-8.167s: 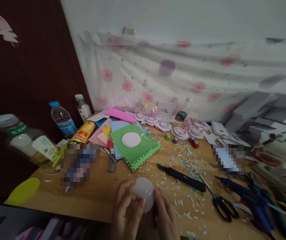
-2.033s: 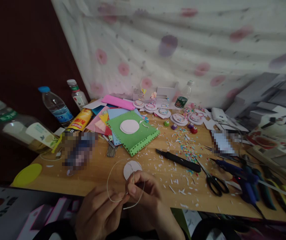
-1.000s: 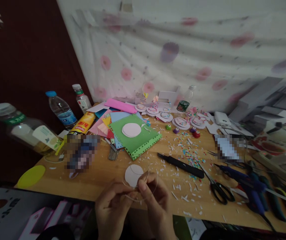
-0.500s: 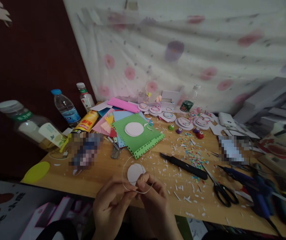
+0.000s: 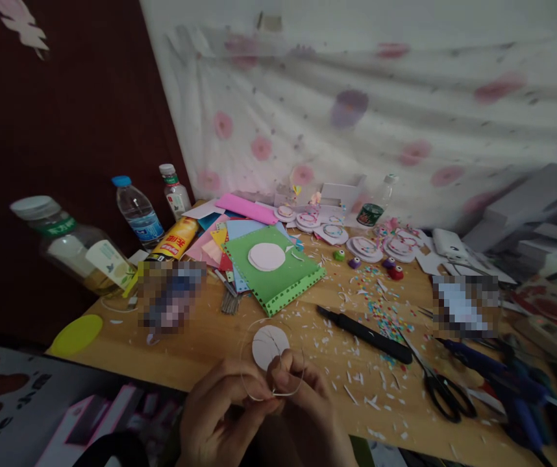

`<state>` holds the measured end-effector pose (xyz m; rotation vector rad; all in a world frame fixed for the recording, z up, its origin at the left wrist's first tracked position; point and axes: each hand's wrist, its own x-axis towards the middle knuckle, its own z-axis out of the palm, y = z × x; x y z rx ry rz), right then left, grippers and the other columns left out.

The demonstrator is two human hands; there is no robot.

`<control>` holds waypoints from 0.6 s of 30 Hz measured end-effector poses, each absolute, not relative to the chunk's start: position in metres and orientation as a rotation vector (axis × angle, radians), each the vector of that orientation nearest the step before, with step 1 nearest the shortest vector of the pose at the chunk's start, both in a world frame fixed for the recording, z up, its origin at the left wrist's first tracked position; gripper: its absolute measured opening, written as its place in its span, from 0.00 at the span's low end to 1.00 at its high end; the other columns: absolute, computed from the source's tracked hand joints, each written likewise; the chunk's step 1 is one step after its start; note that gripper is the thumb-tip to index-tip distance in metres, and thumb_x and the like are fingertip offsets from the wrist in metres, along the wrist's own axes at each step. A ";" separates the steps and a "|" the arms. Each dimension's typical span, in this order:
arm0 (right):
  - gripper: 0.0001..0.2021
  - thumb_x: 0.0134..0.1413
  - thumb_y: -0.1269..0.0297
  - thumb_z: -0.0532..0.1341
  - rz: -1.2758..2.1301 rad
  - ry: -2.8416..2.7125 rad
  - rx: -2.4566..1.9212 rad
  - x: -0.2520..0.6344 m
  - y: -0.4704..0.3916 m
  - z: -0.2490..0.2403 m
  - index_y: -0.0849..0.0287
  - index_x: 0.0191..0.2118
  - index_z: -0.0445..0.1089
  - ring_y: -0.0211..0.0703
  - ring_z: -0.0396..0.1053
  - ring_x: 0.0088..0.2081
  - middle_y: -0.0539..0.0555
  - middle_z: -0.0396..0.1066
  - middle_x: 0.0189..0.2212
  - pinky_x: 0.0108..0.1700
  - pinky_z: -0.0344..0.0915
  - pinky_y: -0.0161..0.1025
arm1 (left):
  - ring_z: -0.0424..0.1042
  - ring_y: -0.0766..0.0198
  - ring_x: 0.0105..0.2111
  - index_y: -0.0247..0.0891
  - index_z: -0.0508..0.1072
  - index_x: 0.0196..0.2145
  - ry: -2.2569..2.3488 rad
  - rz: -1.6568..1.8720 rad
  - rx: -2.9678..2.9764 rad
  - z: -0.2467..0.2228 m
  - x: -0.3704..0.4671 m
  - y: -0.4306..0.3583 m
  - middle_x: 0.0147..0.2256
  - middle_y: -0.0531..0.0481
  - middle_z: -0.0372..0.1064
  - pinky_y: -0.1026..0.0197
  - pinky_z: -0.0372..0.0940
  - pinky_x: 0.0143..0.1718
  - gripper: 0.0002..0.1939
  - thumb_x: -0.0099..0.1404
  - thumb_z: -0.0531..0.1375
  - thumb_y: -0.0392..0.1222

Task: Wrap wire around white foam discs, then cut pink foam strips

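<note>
Head view, wire loop (image 5: 285, 394), partly finger-hidden

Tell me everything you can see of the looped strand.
The looped strand is thin, pale and smooth-looking, perhaps cord or wire. It bends into rounded curves, and fingertips of the left hand and right hand pinch its lower part. In this view, it overlaps the white disc. Its ends are unclear.

“de” on white panel (image 5: 13, 364), Chinese characters on yellow tube (image 5: 177, 240)
</note>
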<state>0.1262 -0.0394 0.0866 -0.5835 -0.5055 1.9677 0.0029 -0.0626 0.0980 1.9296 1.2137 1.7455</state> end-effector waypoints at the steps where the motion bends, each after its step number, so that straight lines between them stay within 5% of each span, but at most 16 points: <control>1: 0.14 0.43 0.59 0.77 1.972 -0.511 -0.580 0.126 -0.039 0.087 0.58 0.22 0.73 0.33 0.57 0.19 0.46 0.66 0.16 0.24 0.51 0.32 | 0.74 0.68 0.25 0.42 0.73 0.34 1.223 1.749 1.928 0.097 0.003 -0.062 0.28 0.55 0.73 0.70 0.70 0.24 0.06 0.67 0.62 0.33; 18: 0.15 0.47 0.56 0.75 1.922 -0.590 -0.644 0.122 -0.035 0.081 0.58 0.26 0.72 0.34 0.58 0.24 0.47 0.65 0.22 0.27 0.53 0.32 | 0.72 0.70 0.19 0.43 0.72 0.28 1.516 1.813 1.879 0.092 0.004 -0.056 0.24 0.59 0.71 0.72 0.64 0.16 0.08 0.65 0.64 0.36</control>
